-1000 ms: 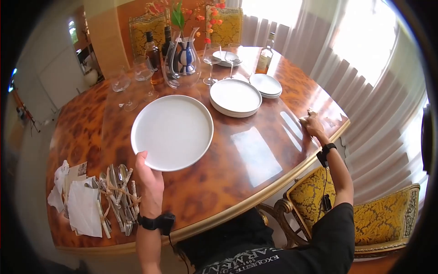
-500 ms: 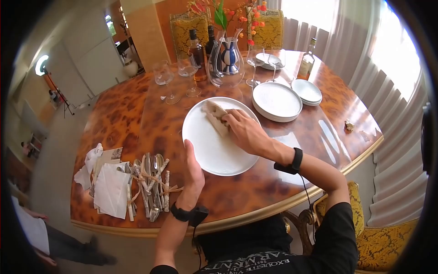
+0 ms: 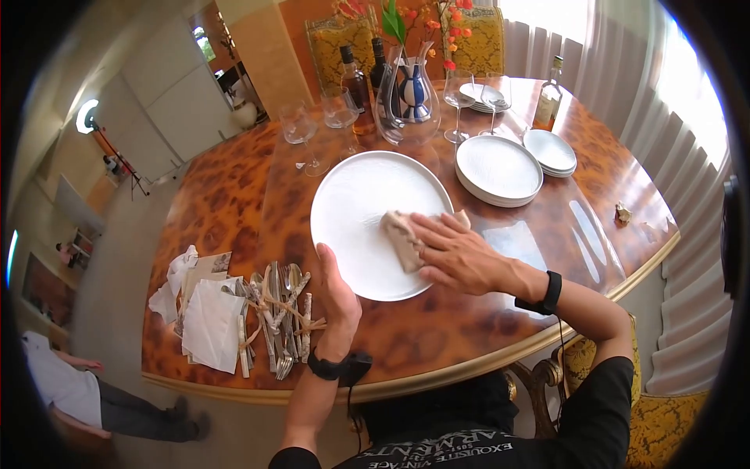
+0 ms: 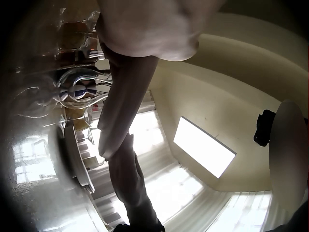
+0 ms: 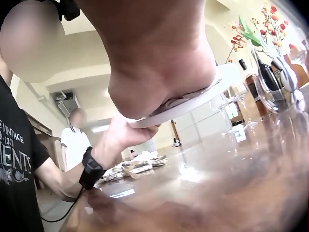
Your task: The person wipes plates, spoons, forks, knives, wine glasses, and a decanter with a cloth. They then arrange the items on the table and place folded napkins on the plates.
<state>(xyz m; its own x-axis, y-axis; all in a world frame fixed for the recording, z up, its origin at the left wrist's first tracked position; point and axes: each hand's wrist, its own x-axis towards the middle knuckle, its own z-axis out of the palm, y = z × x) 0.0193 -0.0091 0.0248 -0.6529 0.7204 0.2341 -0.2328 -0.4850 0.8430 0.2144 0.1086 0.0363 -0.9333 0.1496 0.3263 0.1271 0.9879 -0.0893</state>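
Observation:
A large white plate (image 3: pixel 351 211) is tilted above the table in the head view. My left hand (image 3: pixel 340 301) holds it at its near left edge, thumb along the rim and the other fingers hidden underneath. On the plate's right side lies a beige cloth (image 3: pixel 404 244), folded and partly covered by my right hand (image 3: pixel 465 258). The fingers of that hand lie extended over the cloth and press it against the plate. From the right wrist view, the plate (image 5: pixel 193 102) shows edge-on above the tabletop, with the right palm over it.
A stack of white plates (image 3: pixel 500 168) and smaller plates (image 3: pixel 550 150) stand behind right. Stemmed glasses (image 3: pixel 341 113), bottles (image 3: pixel 549 102) and a glass decanter (image 3: pixel 406 129) stand farther back. Cutlery bundles (image 3: pixel 275 313) and papers (image 3: pixel 211 320) lie left. A crumpled scrap (image 3: pixel 623 213) sits near the right edge.
My right hand came from the table's right side onto the plate with the cloth, then slid toward the plate's near right side, its fingers flattening. The left hand kept holding the plate.

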